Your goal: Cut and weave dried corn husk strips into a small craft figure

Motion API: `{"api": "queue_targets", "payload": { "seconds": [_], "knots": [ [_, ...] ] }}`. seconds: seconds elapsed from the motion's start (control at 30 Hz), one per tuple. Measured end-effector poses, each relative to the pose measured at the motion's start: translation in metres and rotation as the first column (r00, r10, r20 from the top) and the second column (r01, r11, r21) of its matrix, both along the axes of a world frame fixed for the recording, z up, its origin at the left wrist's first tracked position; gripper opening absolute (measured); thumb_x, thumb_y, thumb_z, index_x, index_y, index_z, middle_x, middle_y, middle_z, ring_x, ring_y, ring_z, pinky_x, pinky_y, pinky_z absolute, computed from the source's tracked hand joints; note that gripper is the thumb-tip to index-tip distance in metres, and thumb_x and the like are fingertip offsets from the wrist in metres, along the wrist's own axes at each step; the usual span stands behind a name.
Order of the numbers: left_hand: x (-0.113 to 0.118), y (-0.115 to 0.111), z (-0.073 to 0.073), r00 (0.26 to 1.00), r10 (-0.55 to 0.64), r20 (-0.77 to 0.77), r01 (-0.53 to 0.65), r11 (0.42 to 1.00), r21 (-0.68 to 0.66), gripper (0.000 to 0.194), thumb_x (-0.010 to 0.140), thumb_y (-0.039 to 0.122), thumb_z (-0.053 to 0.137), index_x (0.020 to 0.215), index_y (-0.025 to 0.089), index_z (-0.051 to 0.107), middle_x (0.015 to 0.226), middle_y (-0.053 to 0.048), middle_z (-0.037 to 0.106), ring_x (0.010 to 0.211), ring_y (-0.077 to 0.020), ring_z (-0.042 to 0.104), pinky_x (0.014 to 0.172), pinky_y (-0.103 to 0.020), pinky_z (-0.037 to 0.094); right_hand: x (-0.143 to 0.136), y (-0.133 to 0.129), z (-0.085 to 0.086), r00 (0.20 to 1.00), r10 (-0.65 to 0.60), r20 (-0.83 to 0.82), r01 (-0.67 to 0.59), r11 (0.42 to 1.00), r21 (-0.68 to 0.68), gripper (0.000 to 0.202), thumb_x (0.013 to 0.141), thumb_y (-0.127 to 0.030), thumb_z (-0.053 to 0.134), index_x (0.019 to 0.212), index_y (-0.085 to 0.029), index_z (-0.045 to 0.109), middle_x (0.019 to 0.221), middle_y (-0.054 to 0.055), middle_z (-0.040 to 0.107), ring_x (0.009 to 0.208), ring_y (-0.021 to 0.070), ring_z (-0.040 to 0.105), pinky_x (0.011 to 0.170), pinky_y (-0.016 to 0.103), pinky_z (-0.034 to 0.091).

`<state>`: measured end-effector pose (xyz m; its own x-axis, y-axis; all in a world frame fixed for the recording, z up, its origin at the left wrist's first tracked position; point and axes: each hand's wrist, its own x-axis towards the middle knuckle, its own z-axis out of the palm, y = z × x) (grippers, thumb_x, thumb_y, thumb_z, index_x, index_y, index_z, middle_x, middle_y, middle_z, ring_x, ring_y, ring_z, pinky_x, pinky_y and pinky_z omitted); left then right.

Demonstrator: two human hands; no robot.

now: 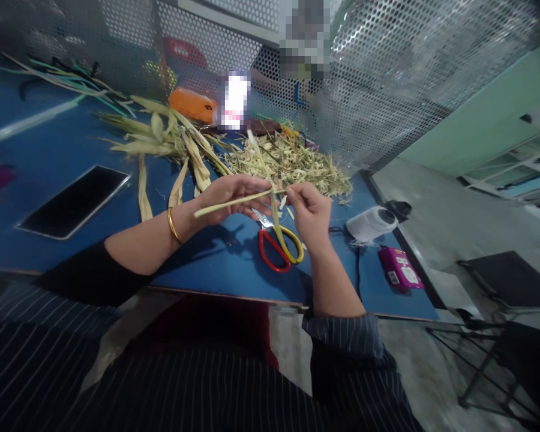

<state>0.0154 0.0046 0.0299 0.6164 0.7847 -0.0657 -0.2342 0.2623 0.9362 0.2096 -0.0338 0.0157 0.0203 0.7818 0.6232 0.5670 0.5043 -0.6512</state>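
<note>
Crossed strips of pale corn husk (234, 204) are held up above the table between my two hands. My left hand (236, 195) is palm up, its fingertips at the crossing and its other fingers loosely extended underneath. My right hand (309, 213) pinches a strip just right of the crossing, with the fingers curled in. One strip runs left over my left palm; others point up and down from the crossing. Below lie scissors (273, 255) with one red and one yellow handle loop, their blades partly hidden by my left hand.
Whole corn husks (162, 138) and a heap of shredded husk (292, 159) lie behind my hands. A dark phone (74, 201) is at left. A white thread spool (371, 224) and purple packet (400, 268) stand right. A perforated metal screen (252, 36) rises behind the blue table (234, 279).
</note>
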Motion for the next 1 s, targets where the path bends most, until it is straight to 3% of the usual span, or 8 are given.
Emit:
{"api": "queue_targets", "payload": {
  "seconds": [0.13, 0.23, 0.43, 0.57, 0.7, 0.8, 0.9, 1.0],
  "knots": [
    [0.002, -0.003, -0.004, 0.984, 0.060, -0.169, -0.035, 0.988, 0.148, 0.027, 0.074, 0.040, 0.075, 0.080, 0.014, 0.075, 0.078, -0.011, 0.074, 0.065, -0.0170, 0.070, 0.049, -0.020, 0.047, 0.000, 0.001, -0.002, 0.996, 0.055, 0.065, -0.053, 0.998, -0.032, 0.018, 0.090, -0.033, 0.058, 0.084, -0.021, 0.069, 0.077, 0.001, 0.065, 0.072, 0.0144, 0.057, 0.070, 0.030, 0.044],
    [0.003, -0.003, -0.010, 0.974, 0.124, -0.189, -0.094, 0.983, 0.157, 0.025, 0.073, 0.037, 0.077, 0.079, 0.013, 0.075, 0.079, -0.010, 0.073, 0.060, -0.0142, 0.067, 0.046, -0.019, 0.043, 0.005, 0.001, 0.000, 1.000, 0.023, 0.019, -0.021, 0.995, -0.092, 0.015, 0.087, -0.034, 0.063, 0.089, -0.021, 0.070, 0.077, 0.000, 0.066, 0.066, 0.0127, 0.055, 0.064, 0.028, 0.043],
    [0.003, 0.000, -0.011, 0.952, 0.204, -0.230, -0.175, 0.974, 0.141, 0.017, 0.072, 0.030, 0.077, 0.072, 0.012, 0.075, 0.078, -0.011, 0.073, 0.055, -0.0132, 0.064, 0.043, -0.021, 0.040, 0.016, 0.003, 0.007, 0.988, -0.150, 0.033, 0.152, 0.987, -0.055, 0.020, 0.080, -0.032, 0.070, 0.066, -0.019, 0.065, 0.060, -0.004, 0.053, 0.057, 0.0100, 0.045, 0.058, 0.026, 0.035],
    [0.003, 0.001, -0.010, 0.945, 0.242, -0.222, -0.224, 0.969, 0.103, 0.019, 0.069, 0.031, 0.080, 0.069, 0.013, 0.075, 0.076, -0.012, 0.072, 0.055, -0.0131, 0.063, 0.043, -0.023, 0.040, 0.026, 0.014, 0.003, 0.928, -0.301, -0.222, 0.300, 0.953, -0.036, 0.020, 0.082, -0.037, 0.066, 0.072, -0.020, 0.065, 0.060, -0.004, 0.052, 0.056, 0.0097, 0.046, 0.057, 0.025, 0.037],
    [0.003, 0.003, -0.009, 0.938, 0.295, -0.181, -0.290, 0.955, 0.057, 0.023, 0.067, 0.034, 0.083, 0.072, 0.013, 0.075, 0.076, -0.012, 0.072, 0.055, -0.0131, 0.062, 0.044, -0.024, 0.040, 0.035, 0.024, -0.002, 0.733, -0.356, -0.579, 0.416, 0.909, -0.032, 0.027, 0.083, -0.049, 0.062, 0.083, -0.022, 0.060, 0.070, -0.004, 0.054, 0.056, 0.0084, 0.048, 0.055, 0.024, 0.042],
    [0.003, 0.003, -0.010, 0.930, 0.320, -0.178, -0.320, 0.947, 0.033, 0.021, 0.068, 0.031, 0.083, 0.073, 0.012, 0.075, 0.075, -0.012, 0.071, 0.054, -0.0127, 0.062, 0.045, -0.026, 0.040, 0.030, 0.024, -0.004, 0.686, -0.286, -0.669, 0.167, 0.957, -0.238, 0.038, 0.078, -0.058, 0.065, 0.083, -0.021, 0.061, 0.069, -0.004, 0.053, 0.052, 0.0062, 0.046, 0.050, 0.022, 0.040],
    [0.005, 0.002, -0.013, 0.935, 0.311, -0.171, -0.305, 0.950, 0.062, 0.020, 0.070, 0.033, 0.082, 0.073, 0.013, 0.075, 0.077, -0.012, 0.072, 0.054, -0.0118, 0.062, 0.044, -0.024, 0.040, 0.019, 0.020, -0.005, 0.658, -0.190, -0.728, -0.228, 0.872, -0.434, 0.044, 0.072, -0.060, 0.071, 0.082, -0.018, 0.063, 0.064, -0.006, 0.052, 0.048, 0.0046, 0.044, 0.047, 0.021, 0.040],
    [0.008, -0.002, -0.015, 0.941, 0.263, -0.215, -0.243, 0.963, 0.115, 0.017, 0.071, 0.030, 0.080, 0.070, 0.013, 0.075, 0.074, -0.011, 0.072, 0.052, -0.0124, 0.063, 0.041, -0.022, 0.039, 0.009, 0.017, -0.007, 0.588, -0.134, -0.798, -0.385, 0.821, -0.422, 0.036, 0.068, -0.047, 0.080, 0.077, -0.017, 0.063, 0.060, -0.007, 0.052, 0.046, 0.0033, 0.042, 0.047, 0.019, 0.040]
  ]
}}
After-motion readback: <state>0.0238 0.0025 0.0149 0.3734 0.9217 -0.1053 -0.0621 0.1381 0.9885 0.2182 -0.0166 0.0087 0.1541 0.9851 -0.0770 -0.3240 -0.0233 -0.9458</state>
